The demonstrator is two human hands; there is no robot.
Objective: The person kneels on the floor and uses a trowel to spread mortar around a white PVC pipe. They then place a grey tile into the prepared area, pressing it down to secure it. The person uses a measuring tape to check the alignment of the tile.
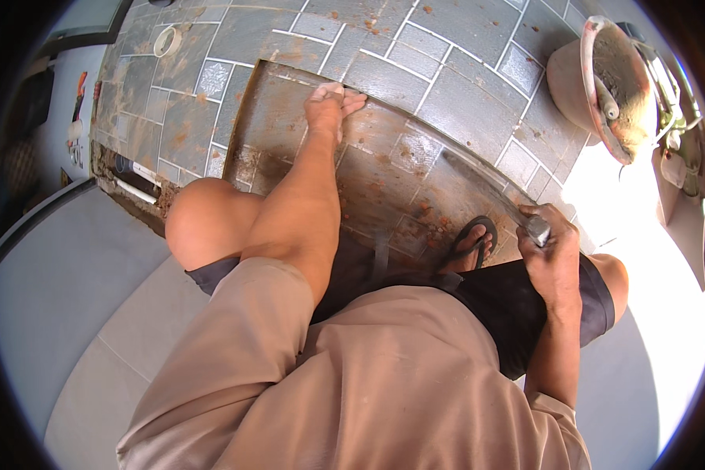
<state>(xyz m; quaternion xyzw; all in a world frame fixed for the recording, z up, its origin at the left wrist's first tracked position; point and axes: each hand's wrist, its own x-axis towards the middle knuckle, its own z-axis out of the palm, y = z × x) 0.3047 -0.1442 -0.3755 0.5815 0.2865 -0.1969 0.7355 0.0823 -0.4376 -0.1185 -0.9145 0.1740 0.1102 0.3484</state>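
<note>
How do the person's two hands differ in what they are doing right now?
The left hand is stretched far forward and lies flat, fingers spread on the far edge of the wet, muddy tile; the right hand stays close to the knee, closed in a fist. The left hand holds nothing, while the right hand grips a grey metal straightedge that runs along the tile's right edge. Both are bare and rest low by the same tile.

Beyond your knees, a tipped bucket (pixel 595 78) caked with mortar held a trowel (pixel 605 100), a roll of white tape (pixel 167 41) lay on the grey paving, and your sandal (pixel 473 241) rested nearby.
</note>
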